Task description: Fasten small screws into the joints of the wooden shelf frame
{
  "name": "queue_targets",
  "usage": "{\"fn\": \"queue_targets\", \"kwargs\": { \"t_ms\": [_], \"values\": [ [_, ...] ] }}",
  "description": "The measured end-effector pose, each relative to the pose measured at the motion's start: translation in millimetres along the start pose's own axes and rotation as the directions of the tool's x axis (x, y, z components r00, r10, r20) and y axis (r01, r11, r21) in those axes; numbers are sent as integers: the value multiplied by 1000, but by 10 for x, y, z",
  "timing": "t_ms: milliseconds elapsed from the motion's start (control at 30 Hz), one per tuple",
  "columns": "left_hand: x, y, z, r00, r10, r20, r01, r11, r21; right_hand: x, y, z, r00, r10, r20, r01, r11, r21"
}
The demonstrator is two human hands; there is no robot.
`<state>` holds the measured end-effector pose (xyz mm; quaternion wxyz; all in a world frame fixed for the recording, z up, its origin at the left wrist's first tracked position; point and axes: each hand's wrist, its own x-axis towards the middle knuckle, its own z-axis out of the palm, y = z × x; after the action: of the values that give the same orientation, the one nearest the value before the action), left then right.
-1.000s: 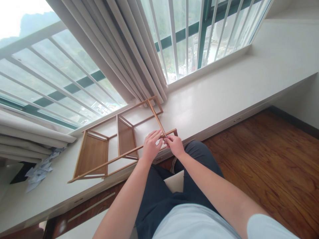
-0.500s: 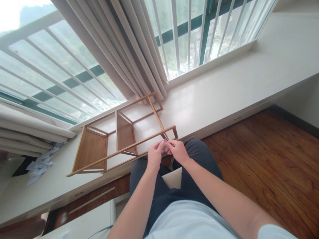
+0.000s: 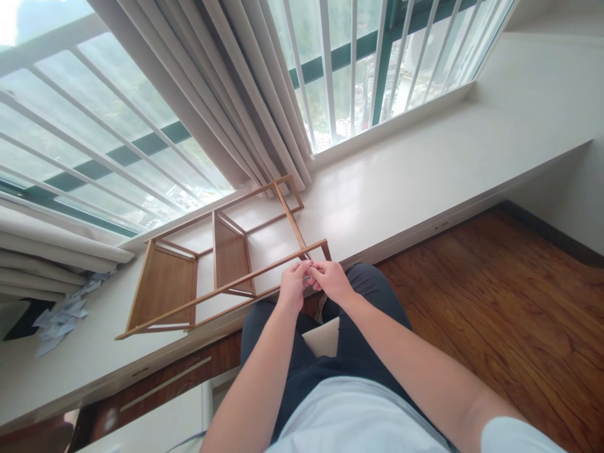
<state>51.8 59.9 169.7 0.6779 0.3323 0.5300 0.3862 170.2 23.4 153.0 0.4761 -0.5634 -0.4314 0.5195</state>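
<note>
A bamboo shelf rack (image 3: 221, 258) lies on its side on the white window ledge (image 3: 401, 182). My left hand (image 3: 292, 286) and my right hand (image 3: 333, 280) meet just below the rack's near right corner, fingertips pinched together on something small that I cannot make out. Both hands hover above my knees, close to the rack's lower rail but apart from it.
Beige curtains (image 3: 245, 94) hang behind the rack against barred windows. Scraps of paper (image 3: 59, 314) lie on the ledge at far left. Wooden floor (image 3: 509, 302) spreads to the right. A white seat (image 3: 323, 336) shows between my legs.
My hands came off the rack's corner joint and drew back a little toward my knees, fingertips still pinched together. The view shifted slightly.
</note>
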Motion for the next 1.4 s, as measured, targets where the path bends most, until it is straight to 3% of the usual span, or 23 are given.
{"fn": "queue_targets", "kwargs": {
  "t_ms": [167,300,900,1067,1233,1400],
  "values": [
    [35,27,21,999,-21,-47,21,1000,-13,-36,-42,-52,986,-162,-43,142,943,-301],
    [62,22,19,997,-26,-72,24,999,-32,-57,-57,-61,979,-198,-51,154,877,-455],
    [72,48,28,995,-50,-87,44,997,-70,-73,-85,-20,978,-195,-69,127,832,-539],
    [71,71,34,993,-61,-99,53,995,-82,-81,-47,-10,982,-175,-69,131,899,-417],
    [76,76,40,993,-65,-103,58,996,-74,-86,46,9,993,-109,-45,104,988,-110],
    [68,82,48,992,-74,-103,66,994,-83,-70,139,56,1000,-7,-25,11,986,167]
  ]
}}
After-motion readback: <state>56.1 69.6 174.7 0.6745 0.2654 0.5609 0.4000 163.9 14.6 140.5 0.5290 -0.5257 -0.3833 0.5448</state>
